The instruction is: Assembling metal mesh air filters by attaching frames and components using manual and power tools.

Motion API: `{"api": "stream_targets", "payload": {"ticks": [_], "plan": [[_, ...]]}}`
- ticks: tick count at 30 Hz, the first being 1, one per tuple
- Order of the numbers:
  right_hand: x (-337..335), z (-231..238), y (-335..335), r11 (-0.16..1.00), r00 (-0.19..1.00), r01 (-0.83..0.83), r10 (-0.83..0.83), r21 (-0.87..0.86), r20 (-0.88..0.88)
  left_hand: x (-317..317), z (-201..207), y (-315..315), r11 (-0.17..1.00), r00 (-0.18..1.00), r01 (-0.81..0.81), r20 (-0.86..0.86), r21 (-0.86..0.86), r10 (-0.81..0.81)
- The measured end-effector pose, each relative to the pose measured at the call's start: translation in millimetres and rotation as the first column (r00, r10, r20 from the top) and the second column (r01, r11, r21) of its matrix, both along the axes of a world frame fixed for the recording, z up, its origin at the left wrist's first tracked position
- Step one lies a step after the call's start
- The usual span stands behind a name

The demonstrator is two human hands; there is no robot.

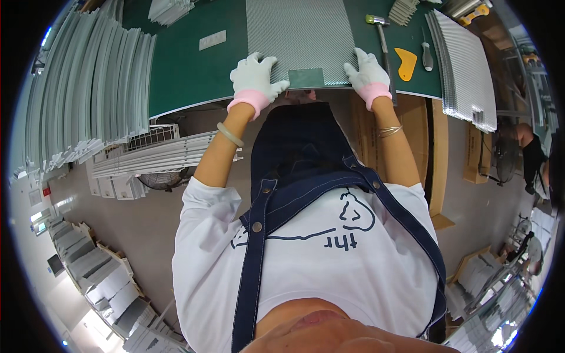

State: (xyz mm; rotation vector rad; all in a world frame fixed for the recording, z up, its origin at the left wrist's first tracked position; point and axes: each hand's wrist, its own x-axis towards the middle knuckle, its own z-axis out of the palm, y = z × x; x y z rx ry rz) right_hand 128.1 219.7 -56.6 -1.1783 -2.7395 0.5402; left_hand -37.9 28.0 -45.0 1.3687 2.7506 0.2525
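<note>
A grey metal mesh panel (300, 35) lies on the green table top, with a rectangular notch in its near edge where the green shows through. My left hand (252, 79), in a white glove with a pink cuff, rests at the panel's near left corner, fingers spread and thumb stretched inward. At the near right corner, my right hand (369, 73), gloved alike, lies with its fingers apart against the panel's side. Close to its right are a hammer (381, 41) with a yellow-green head, a yellow scraper (406, 63) and a screwdriver (426, 56).
Long white strips (94, 88) stand stacked at the table's left. More mesh panels (462, 67) are piled at the right end. A small white plate (212, 40) lies left of the panel on the green table (188, 70). Below the right side stands cardboard (406, 135).
</note>
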Motion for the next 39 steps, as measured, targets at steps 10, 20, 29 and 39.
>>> {"api": "stream_targets", "payload": {"ticks": [10, 20, 29, 39], "plan": [[6.9, 1.2, 0.3, 0.999, 1.0, -0.012, 0.013, 0.041, -0.013, 4.1, 1.0, -4.7, 0.992, 0.998, 0.043, 0.038, 0.117, -0.048], [10.8, 19.1, -16.8, 1.0, 0.994, 0.025, -0.024, -0.008, 0.108, 8.1, -0.7, -11.1, 0.987, 0.999, 0.041, -0.022, 0.153, -0.038], [11.5, 24.3, -8.6, 0.999, 0.983, -0.034, 0.031, 0.014, 0.18, 13.6, 6.4, -3.7, 0.985, 0.999, 0.03, 0.038, 0.168, -0.037], [-5.5, 65.8, 77.1, 0.99, 0.822, 0.06, 0.026, 0.131, -0.569, -89.5, 56.4, 47.1, 0.831, 1.0, -0.011, 0.021, 0.555, 0.0]]}}
